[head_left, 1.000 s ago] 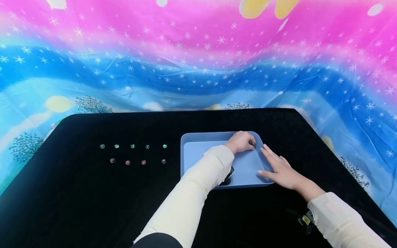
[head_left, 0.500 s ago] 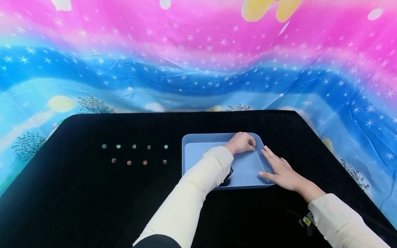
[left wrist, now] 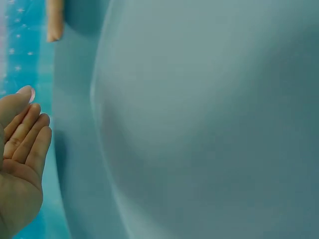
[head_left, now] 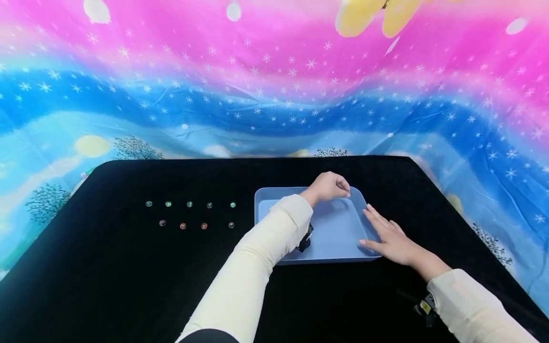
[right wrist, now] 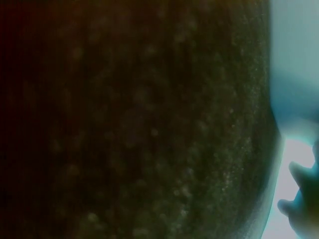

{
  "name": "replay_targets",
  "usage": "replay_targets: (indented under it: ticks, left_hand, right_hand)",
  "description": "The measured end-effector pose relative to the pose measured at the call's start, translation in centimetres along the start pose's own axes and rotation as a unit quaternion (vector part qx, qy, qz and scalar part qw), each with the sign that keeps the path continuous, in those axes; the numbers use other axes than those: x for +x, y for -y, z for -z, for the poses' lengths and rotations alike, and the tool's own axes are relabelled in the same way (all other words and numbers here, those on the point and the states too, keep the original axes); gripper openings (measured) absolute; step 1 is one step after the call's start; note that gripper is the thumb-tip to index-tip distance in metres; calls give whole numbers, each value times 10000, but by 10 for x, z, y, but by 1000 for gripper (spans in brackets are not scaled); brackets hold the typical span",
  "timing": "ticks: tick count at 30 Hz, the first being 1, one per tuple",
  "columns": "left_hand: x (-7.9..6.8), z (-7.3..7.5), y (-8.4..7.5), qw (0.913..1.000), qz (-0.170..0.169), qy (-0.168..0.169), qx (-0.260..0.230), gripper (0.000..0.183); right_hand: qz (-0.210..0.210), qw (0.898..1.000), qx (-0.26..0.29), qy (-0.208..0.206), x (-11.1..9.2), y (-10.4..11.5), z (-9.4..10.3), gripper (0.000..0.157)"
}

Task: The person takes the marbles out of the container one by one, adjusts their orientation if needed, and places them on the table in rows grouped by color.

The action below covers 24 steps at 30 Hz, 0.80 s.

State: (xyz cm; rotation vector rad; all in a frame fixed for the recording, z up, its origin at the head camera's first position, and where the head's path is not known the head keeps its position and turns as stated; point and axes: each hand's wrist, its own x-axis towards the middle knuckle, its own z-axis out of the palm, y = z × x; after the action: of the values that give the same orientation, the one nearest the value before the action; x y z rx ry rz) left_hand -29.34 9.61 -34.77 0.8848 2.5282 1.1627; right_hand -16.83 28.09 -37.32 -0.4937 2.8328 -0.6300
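Observation:
My left hand (head_left: 329, 186) is over the far right corner of a blue tray (head_left: 339, 228). Thumb and fingertips meet at a tiny dark piece, mostly hidden by them. In the left wrist view the same hand (left wrist: 22, 184) shows its palm beside the tray wall (left wrist: 79, 149), fingers bent toward the thumb. With fingers spread, my right hand (head_left: 390, 238) rests against the tray's right side, thumb over the rim. Left of the tray, small round glassy pieces lie in two rows: a greenish back row (head_left: 189, 204) and a reddish and dark front row (head_left: 204, 226).
A black cloth (head_left: 128, 276) covers the table. Behind it hangs a pink and blue snowflake backdrop (head_left: 274, 95). The left sleeve (head_left: 261, 247) crosses the tray's near left part and hides it. Blurred dark cloth (right wrist: 139, 124) fills most of the right wrist view.
My left hand has risen from the tray's inner right corner up to its far rim, shifting slightly left. My right hand stays put at the tray's side. The whole view has tilted slightly.

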Motion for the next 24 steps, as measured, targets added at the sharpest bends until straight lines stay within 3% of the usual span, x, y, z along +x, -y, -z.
replay_targets:
  ticks: [10, 16, 24]
  left_hand:
    - [-12, 23, -15, 9998, -183, -27, -18, 5]
    - [-20, 42, -24, 9993, -176, -101, -306, 9]
    - [-35, 66, -19, 9969, -8, -308, -722, 13]
  right_hand:
    - [-99, 9998, 52, 146, 2, 0, 1, 83]
    - [-127, 9998, 0, 152, 2, 1, 3, 84]
    - [-150, 9997, -21, 202, 5, 3, 1, 84]
